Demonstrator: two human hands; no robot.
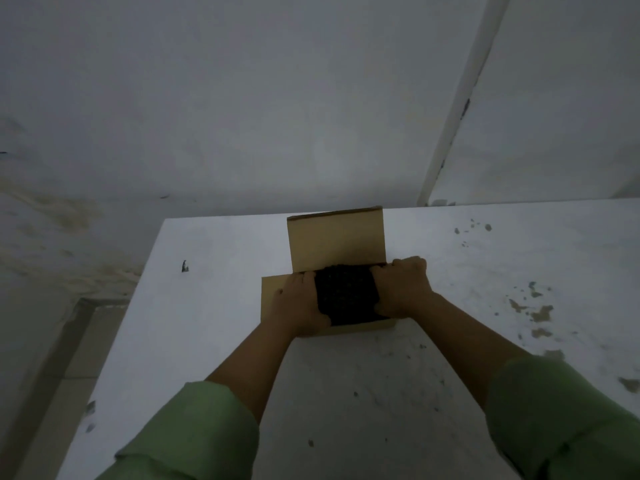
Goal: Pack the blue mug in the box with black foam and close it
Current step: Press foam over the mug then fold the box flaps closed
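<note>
Head view, frame center: left hand (300,306) and right hand (401,289) pinching foam (346,294) edges in box (363,326). Best pressed down evenly, corners level, then flap (336,239) over. No mug visible.

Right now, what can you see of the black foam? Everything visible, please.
The black foam is a dark, rough-textured, roughly square slab lying flat in the open cardboard box, filling the opening. The left hand and right hand press on its left and right edges. The box's rear flap stands upright behind it. No mug shows; whatever lies beneath is hidden.
</note>
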